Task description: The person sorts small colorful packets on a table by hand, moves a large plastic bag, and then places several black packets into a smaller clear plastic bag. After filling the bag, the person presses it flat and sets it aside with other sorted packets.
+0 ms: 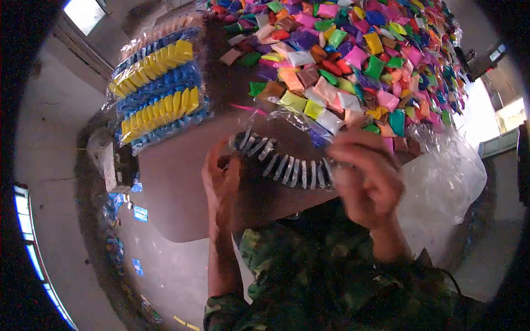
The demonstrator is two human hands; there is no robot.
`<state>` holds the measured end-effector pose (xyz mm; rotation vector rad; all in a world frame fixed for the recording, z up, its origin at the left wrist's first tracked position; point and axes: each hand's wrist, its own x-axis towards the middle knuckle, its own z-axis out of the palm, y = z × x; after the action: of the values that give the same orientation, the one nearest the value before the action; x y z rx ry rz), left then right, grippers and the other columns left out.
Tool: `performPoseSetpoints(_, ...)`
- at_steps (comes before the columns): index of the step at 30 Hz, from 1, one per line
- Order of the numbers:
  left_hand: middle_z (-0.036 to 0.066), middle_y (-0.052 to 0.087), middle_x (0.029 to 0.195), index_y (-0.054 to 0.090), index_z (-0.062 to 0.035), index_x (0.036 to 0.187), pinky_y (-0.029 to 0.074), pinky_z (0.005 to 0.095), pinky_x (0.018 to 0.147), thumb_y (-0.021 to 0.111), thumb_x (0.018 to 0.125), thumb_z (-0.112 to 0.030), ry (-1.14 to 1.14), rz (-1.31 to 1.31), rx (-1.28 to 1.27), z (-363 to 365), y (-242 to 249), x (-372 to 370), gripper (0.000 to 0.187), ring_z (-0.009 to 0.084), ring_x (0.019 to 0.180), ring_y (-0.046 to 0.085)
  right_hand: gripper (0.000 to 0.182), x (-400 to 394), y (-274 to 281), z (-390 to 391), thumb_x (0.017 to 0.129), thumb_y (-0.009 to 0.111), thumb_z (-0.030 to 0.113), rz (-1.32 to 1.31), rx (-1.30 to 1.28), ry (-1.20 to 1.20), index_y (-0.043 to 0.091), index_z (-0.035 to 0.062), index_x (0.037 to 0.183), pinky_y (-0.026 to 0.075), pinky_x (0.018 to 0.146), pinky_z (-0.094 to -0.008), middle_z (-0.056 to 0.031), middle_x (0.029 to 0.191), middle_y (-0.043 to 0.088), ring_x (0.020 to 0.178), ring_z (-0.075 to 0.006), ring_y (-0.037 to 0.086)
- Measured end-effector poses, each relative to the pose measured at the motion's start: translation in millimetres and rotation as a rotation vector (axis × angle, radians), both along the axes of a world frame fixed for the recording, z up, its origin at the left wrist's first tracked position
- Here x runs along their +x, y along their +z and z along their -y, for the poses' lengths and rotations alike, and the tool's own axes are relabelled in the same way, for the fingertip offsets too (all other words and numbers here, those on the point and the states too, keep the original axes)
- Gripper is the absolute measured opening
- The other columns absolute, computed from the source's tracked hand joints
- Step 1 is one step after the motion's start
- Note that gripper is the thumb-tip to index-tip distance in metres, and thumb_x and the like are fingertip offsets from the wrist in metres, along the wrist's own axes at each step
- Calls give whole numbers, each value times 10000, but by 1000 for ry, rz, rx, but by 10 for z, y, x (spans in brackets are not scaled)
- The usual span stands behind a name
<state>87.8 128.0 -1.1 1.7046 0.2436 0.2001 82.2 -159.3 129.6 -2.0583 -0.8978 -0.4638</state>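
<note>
A clear plastic bag [262,148] with a curved row of dark packets [292,170] hangs between my hands, over the near part of the table. My left hand [222,174] has its fingers curled round the bag's left end. At the right end is my right hand [367,179], slightly blurred, its fingers bent together on the plastic; the exact grip is partly hidden. Just beyond the bag lies a big heap of small packets in many colours [331,66]. A pink strip [248,109] lies on the table behind the bag.
At the back left of the brown table [174,187] lie clear bags with rows of yellow and blue packets [160,83]. A translucent plastic bag [447,176] bulges at the right. Blue wrappers [141,213] are scattered on the floor at the left.
</note>
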Motion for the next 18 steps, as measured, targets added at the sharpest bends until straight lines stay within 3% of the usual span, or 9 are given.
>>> performPoseSetpoints(3,74,685,947,589,-88,1409,501,289,700,597,916,1,-30,-5,220,-38,39,37,501,118,750,607,867,-283,-457,349,747,904,340,-15,35,-231,502,-35,1416,491,1056,-484,-254,1449,521,1334,-436,509)
performPoseSetpoints(6,121,701,1099,589,-78,1408,540,316,759,563,899,16,-42,23,323,-16,104,89,518,143,793,658,1089,-467,-894,367,697,934,387,-356,-144,-360,366,-16,1534,424,1131,-507,-257,1519,458,1373,-442,478)
performPoseSetpoints(9,146,693,1222,594,-60,1388,559,331,792,539,890,21,-39,58,341,-74,-1,139,507,162,837,688,1096,-481,-1064,223,702,930,388,-499,-111,-353,350,-7,1544,385,1168,-503,-253,1531,446,1394,-442,459)
performPoseSetpoints(11,147,689,1256,602,-48,1363,562,333,798,533,888,23,-31,57,320,-87,14,109,486,168,868,695,1051,-434,-1198,144,725,920,348,-452,-75,-381,357,17,1548,410,1152,-480,-226,1514,482,1375,-417,492)
performPoseSetpoints(13,140,691,1257,611,-38,1334,560,333,797,533,885,24,-19,31,265,-37,172,48,459,172,899,696,1006,-335,-1300,86,745,912,325,-442,-18,-393,374,32,1543,425,1140,-476,-217,1491,514,1353,-408,519)
performPoseSetpoints(18,111,704,1163,631,-51,1272,552,305,696,547,896,19,38,110,387,-226,18,-162,391,169,826,692,807,-251,-1257,63,763,910,297,-580,164,-324,527,45,1428,473,1085,-450,-206,1350,633,1251,-358,619)
